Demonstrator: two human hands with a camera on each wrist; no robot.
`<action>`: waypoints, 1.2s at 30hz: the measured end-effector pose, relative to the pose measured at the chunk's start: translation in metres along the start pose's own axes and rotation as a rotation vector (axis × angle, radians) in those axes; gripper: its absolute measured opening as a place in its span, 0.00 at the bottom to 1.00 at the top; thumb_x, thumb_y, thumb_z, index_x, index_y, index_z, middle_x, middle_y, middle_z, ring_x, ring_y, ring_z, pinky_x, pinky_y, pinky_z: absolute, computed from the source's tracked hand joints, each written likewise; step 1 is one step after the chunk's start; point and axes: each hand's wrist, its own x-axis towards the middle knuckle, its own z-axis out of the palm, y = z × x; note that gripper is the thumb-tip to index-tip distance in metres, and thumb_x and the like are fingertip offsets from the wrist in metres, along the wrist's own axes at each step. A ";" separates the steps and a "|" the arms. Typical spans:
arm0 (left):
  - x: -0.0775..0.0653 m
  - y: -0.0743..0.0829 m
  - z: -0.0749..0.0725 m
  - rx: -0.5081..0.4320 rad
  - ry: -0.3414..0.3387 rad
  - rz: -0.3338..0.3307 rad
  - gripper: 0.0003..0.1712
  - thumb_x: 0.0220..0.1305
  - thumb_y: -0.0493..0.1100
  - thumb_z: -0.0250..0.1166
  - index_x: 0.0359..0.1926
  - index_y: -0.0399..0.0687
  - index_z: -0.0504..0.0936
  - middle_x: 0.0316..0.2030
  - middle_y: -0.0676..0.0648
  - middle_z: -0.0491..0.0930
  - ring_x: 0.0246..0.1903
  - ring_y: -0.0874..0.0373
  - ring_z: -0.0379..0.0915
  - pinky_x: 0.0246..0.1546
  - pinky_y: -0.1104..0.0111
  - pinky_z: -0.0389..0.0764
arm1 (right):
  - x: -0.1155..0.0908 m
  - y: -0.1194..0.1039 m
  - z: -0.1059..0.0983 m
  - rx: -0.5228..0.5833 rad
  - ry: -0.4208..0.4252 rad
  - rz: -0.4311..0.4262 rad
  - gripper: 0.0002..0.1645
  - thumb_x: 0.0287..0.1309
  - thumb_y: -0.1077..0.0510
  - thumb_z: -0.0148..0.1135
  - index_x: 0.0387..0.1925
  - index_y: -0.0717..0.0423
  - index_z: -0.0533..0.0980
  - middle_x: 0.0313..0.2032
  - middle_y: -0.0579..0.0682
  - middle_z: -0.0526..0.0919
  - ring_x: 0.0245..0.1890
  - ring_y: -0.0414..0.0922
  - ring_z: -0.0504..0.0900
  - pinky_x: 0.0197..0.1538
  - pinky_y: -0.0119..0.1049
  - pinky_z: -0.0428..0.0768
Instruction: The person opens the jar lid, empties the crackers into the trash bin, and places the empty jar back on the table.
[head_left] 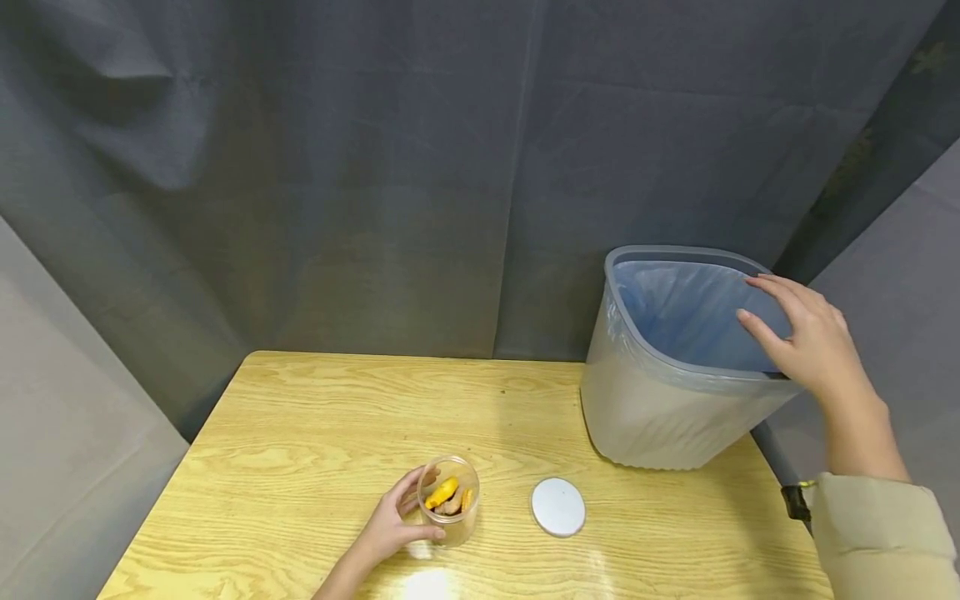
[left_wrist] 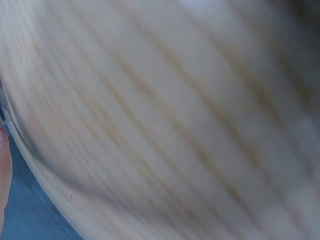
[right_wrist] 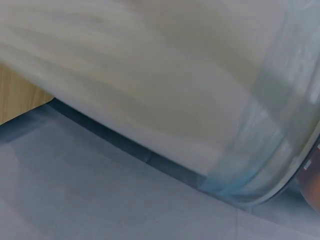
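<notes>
My left hand [head_left: 399,515] grips a clear round jar [head_left: 461,532], thumb on the near side and fingers around the far side. Inside the open-topped jar lie a bright yellow piece [head_left: 442,492] and brown pieces. In the left wrist view, only a sliver of the left hand [left_wrist: 4,175] shows at the left edge. My right hand [head_left: 813,342] is over the right rim of a light trash bin [head_left: 660,417], thumb and fingers apart with nothing between them. The right wrist view is mostly filled by the bin's side [right_wrist: 150,90].
A white round lid [head_left: 558,507] lies flat on the wooden table [head_left: 337,417], between the jar and the bin. The bin stands at the table's back right, lined with a bluish bag [head_left: 690,308]. Dark grey curtains [head_left: 375,208] hang behind the table.
</notes>
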 end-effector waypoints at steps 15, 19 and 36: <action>0.000 0.000 0.000 -0.003 -0.019 0.015 0.49 0.45 0.35 0.72 0.66 0.37 0.56 0.63 0.34 0.58 0.63 0.37 0.53 0.60 0.46 0.61 | -0.006 0.027 -0.010 -0.040 -0.061 0.127 0.33 0.63 0.50 0.50 0.67 0.54 0.56 0.65 0.66 0.55 0.63 0.68 0.50 0.60 0.70 0.41; 0.000 0.000 0.000 -0.004 -0.018 0.019 0.49 0.45 0.35 0.72 0.66 0.36 0.56 0.63 0.33 0.59 0.63 0.37 0.53 0.60 0.45 0.60 | -0.005 0.031 -0.012 -0.069 -0.071 0.147 0.33 0.64 0.48 0.50 0.66 0.56 0.57 0.64 0.67 0.56 0.61 0.69 0.51 0.59 0.71 0.42; 0.000 0.002 0.001 -0.015 -0.005 0.015 0.48 0.44 0.34 0.72 0.65 0.38 0.57 0.63 0.33 0.59 0.62 0.35 0.52 0.60 0.44 0.59 | -0.001 0.061 -0.020 -0.207 -0.160 0.268 0.41 0.64 0.39 0.44 0.68 0.60 0.50 0.63 0.73 0.53 0.57 0.74 0.51 0.54 0.73 0.46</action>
